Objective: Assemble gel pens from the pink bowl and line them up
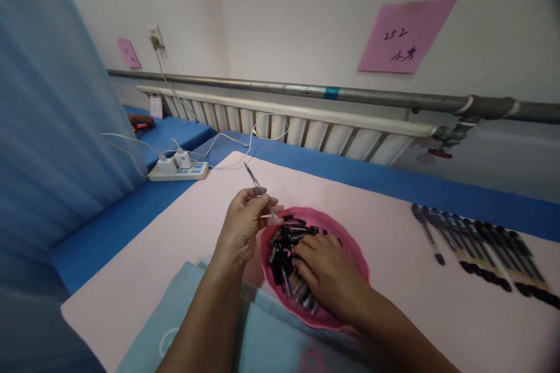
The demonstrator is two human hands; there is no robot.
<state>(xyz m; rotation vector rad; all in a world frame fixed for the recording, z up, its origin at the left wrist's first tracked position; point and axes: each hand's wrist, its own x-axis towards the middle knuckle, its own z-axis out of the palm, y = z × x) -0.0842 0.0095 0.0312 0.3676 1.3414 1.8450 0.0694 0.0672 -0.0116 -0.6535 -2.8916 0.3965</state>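
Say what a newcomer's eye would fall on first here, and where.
The pink bowl at the centre, full of small black parts, with the right hand resting in them. Beside it the left hand pinches a thin refill. At the right, a row of black pens lies on the pink mat.

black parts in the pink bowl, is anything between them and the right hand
Nothing visible does: the right hand lies on the black parts in the pink bowl. The left hand holds a thin rod beside the rim.
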